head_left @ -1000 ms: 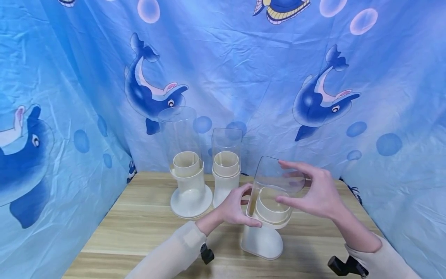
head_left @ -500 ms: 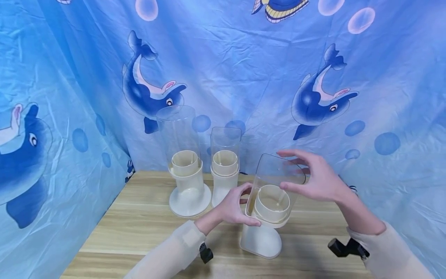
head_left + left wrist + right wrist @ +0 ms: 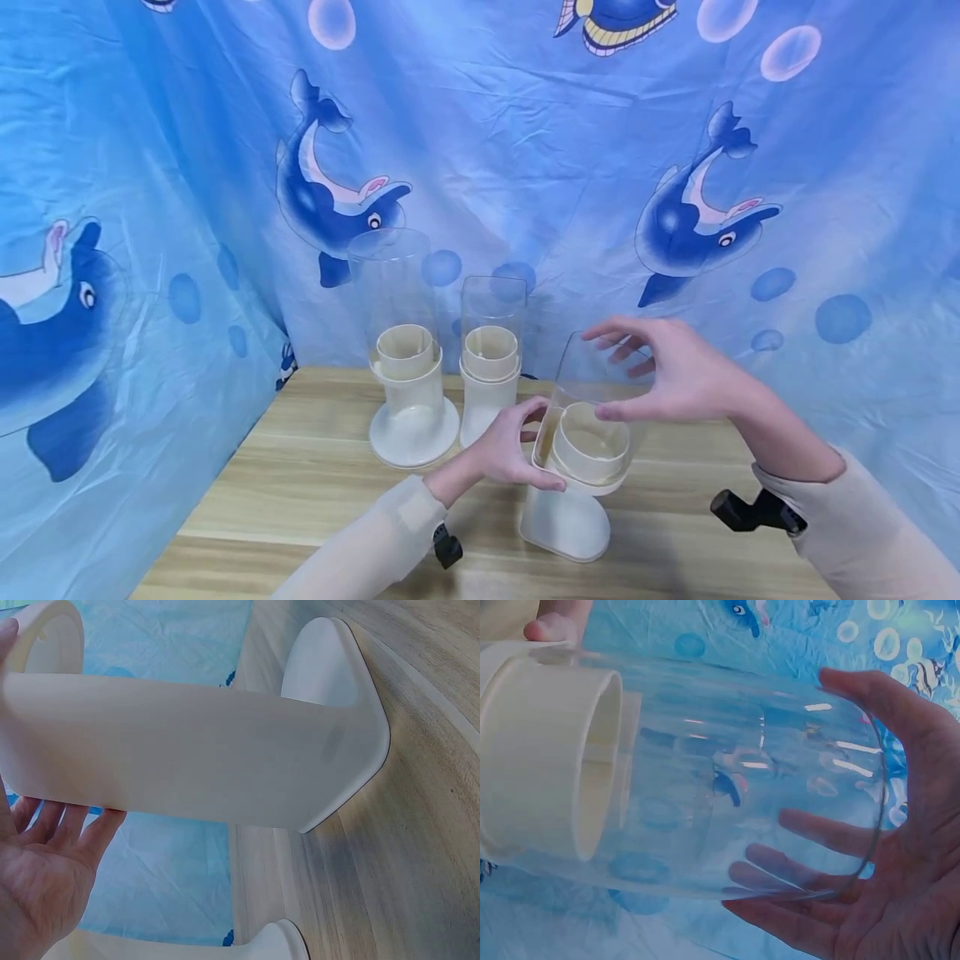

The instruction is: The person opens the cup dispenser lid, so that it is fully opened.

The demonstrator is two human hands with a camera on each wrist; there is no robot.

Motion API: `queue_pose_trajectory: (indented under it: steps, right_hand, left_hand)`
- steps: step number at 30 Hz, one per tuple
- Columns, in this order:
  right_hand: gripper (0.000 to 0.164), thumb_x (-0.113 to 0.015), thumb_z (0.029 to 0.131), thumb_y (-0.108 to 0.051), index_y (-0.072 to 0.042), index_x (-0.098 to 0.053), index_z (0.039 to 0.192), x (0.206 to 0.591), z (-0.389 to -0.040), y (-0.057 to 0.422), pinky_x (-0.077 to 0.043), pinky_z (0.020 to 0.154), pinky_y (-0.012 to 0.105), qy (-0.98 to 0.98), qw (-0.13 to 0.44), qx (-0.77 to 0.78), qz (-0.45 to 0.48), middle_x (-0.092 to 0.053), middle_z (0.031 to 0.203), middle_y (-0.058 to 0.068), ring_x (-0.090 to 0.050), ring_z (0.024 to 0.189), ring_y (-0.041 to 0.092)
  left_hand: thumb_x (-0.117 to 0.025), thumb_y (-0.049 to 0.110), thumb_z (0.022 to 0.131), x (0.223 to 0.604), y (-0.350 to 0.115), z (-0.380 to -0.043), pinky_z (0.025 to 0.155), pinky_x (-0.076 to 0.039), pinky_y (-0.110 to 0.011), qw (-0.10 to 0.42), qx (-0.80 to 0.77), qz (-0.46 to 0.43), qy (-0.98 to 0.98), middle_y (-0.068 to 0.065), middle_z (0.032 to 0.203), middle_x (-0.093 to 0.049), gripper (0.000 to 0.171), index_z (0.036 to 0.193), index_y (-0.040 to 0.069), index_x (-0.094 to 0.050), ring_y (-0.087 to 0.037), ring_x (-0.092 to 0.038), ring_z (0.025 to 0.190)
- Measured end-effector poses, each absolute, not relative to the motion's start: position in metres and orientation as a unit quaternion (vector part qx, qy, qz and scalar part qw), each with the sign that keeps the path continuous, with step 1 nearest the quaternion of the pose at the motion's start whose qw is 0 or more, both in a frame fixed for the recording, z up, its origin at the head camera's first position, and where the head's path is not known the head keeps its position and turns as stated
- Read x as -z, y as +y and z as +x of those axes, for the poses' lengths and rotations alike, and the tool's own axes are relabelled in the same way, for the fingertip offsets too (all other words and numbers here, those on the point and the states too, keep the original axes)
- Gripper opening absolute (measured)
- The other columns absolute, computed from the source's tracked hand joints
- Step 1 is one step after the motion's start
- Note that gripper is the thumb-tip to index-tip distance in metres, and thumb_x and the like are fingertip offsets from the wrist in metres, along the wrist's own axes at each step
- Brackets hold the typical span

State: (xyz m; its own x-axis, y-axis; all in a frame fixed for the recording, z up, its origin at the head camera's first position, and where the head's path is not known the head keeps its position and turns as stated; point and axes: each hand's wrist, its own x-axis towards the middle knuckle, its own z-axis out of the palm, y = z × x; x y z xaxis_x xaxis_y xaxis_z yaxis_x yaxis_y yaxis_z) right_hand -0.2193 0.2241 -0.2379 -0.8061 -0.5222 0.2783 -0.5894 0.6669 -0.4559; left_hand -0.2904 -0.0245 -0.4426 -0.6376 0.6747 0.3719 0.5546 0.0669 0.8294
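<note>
A white stand (image 3: pixel 566 525) with a D-shaped foot, a raised collar and a clear tube (image 3: pixel 690 847) around that collar leans slightly above the table in the head view. My left hand (image 3: pixel 510 446) grips it just below the collar, thumb in front. In the left wrist view its white column (image 3: pixel 150 742) crosses my palm side. My right hand (image 3: pixel 686 375) arches round the tube's upper end with fingers spread. The right wrist view shows several fingers behind the clear wall and the thumb at the opposite side, seemingly just off the surface; firm contact cannot be made out.
Two similar white stands with clear tubes stand upright at the back of the table: a round-footed one (image 3: pixel 412 433) on the left and a narrower one (image 3: pixel 487 400) beside it. A blue dolphin-print curtain (image 3: pixel 540 167) surrounds the wooden table (image 3: pixel 315 483).
My right hand has shifted up and a little to the left around the tube's top, its fingers rising. The left hand and the stand it holds have hardly moved.
</note>
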Motion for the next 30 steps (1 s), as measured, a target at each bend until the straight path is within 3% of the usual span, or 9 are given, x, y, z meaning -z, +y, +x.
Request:
queue_pose_trajectory:
  steps: [5,7,9,14,16,22,26,30]
  right_hand:
    - [0.067,-0.092,0.084,-0.029,-0.020,-0.062,0.143,0.217,-0.217,0.238,-0.067,0.084,0.030,-0.913,0.110,-0.292,0.264,-0.070,0.133,0.010,-0.072,0.110,0.027]
    - [0.064,-0.090,0.086,-0.031,-0.021,-0.063,0.143,0.208,-0.219,0.248,-0.065,0.080,0.024,-0.922,0.128,-0.283,0.230,-0.070,0.131,0.012,-0.072,0.110,0.029]
    - [0.064,-0.087,0.088,-0.037,-0.021,-0.061,0.144,0.201,-0.222,0.257,-0.064,0.079,0.026,-0.936,0.139,-0.260,0.192,-0.070,0.132,0.016,-0.072,0.111,0.033]
    - [0.078,-0.074,0.092,-0.062,-0.014,-0.051,0.150,0.195,-0.236,0.277,-0.060,0.087,0.056,-0.967,0.119,-0.205,0.090,-0.063,0.140,0.026,-0.069,0.119,0.044]
    - [0.088,-0.068,0.091,-0.072,-0.010,-0.047,0.150,0.198,-0.244,0.284,-0.057,0.088,0.063,-0.974,0.105,-0.193,0.058,-0.061,0.141,0.030,-0.065,0.122,0.048]
    - [0.112,-0.059,0.084,-0.089,0.002,-0.041,0.146,0.224,-0.273,0.305,-0.056,0.074,0.052,-0.983,0.081,-0.166,0.007,-0.060,0.133,0.037,-0.062,0.114,0.049]
    - [0.116,-0.057,0.083,-0.092,0.008,-0.041,0.141,0.247,-0.288,0.315,-0.051,0.069,0.046,-0.987,0.073,-0.145,-0.009,-0.060,0.124,0.037,-0.062,0.104,0.047]
    - [0.117,-0.056,0.083,-0.092,0.010,-0.041,0.137,0.270,-0.298,0.319,-0.051,0.067,0.046,-0.988,0.060,-0.143,-0.020,-0.058,0.123,0.040,-0.062,0.105,0.051]
  left_hand:
    - [-0.097,0.017,0.068,0.442,-0.025,-0.292,0.101,-0.058,-0.024,0.047,-0.533,0.423,0.731,-0.007,0.128,-0.067,0.080,0.136,0.010,-0.057,-0.009,-0.064,0.122]
    - [-0.097,0.017,0.068,0.442,-0.024,-0.294,0.101,-0.058,-0.024,0.050,-0.535,0.425,0.729,-0.007,0.129,-0.067,0.081,0.138,0.010,-0.057,-0.009,-0.064,0.122]
    - [-0.097,0.017,0.068,0.443,-0.023,-0.294,0.102,-0.059,-0.025,0.053,-0.537,0.426,0.726,-0.007,0.130,-0.068,0.082,0.139,0.010,-0.056,-0.009,-0.065,0.121]
    - [-0.098,0.015,0.067,0.444,-0.022,-0.294,0.102,-0.059,-0.025,0.055,-0.544,0.424,0.722,-0.008,0.131,-0.069,0.086,0.142,0.011,-0.056,-0.008,-0.065,0.121]
    - [-0.098,0.015,0.067,0.445,-0.022,-0.294,0.103,-0.058,-0.024,0.055,-0.546,0.422,0.722,-0.008,0.131,-0.069,0.086,0.142,0.011,-0.056,-0.008,-0.065,0.121]
    - [-0.098,0.016,0.068,0.446,-0.023,-0.293,0.102,-0.058,-0.024,0.059,-0.545,0.415,0.726,-0.007,0.132,-0.068,0.085,0.142,0.012,-0.056,-0.009,-0.065,0.121]
    - [-0.098,0.016,0.067,0.446,-0.022,-0.292,0.102,-0.059,-0.024,0.059,-0.546,0.412,0.727,-0.006,0.132,-0.068,0.085,0.142,0.012,-0.057,-0.008,-0.065,0.121]
    - [-0.098,0.015,0.067,0.446,-0.021,-0.291,0.102,-0.058,-0.024,0.054,-0.548,0.413,0.725,-0.007,0.131,-0.069,0.086,0.142,0.010,-0.057,-0.008,-0.065,0.121]
